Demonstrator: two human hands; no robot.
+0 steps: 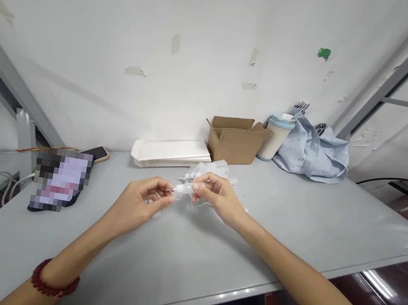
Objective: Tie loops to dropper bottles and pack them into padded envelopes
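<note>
Above the grey table (209, 258), my left hand (142, 202) and my right hand (218, 194) meet on one small white plastic piece (185, 189). Both hands pinch it, the left at its left tip and the right round its right end. A thin metal pin seems to stick out at the left tip. Just behind the hands lies a heap of clear plastic bags (206, 171) with more such parts. A red bead bracelet (53, 284) circles my left wrist.
A stack of flat white cartons (170, 153) and an open cardboard box (235, 139) stand by the wall. A lidded cup (277, 136) and a blue cloth bag (315, 151) are at the back right. A phone (97, 153) and a blurred dark item (59, 179) lie left.
</note>
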